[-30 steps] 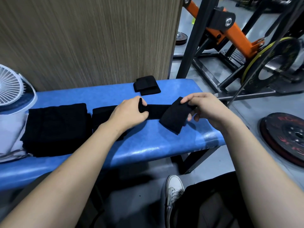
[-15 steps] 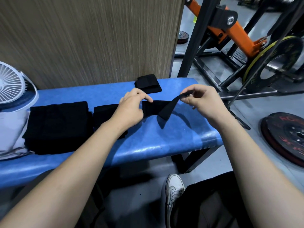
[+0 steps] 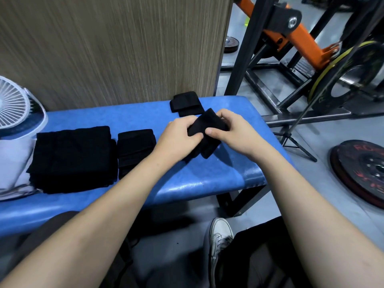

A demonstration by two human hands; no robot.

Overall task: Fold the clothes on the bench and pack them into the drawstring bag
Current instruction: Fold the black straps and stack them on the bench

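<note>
Both hands grip one black cloth (image 3: pixel 207 123) between them above the bench (image 3: pixel 195 175): left hand (image 3: pixel 178 136) curled round its left edge, right hand (image 3: pixel 232 129) pinching its top.

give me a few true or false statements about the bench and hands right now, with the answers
1. Both hands grip the same small black cloth. True.
2. The left hand rests flat on the large folded black garment. False: that garment lies untouched at the bench's left part.
3. A small folded black piece lies at the back of the blue bench, near the wood-grain panel. True.
4. The right hand is empty. False: its fingers and thumb pinch the cloth.
5. A white fan shows at the far left. True.
</note>
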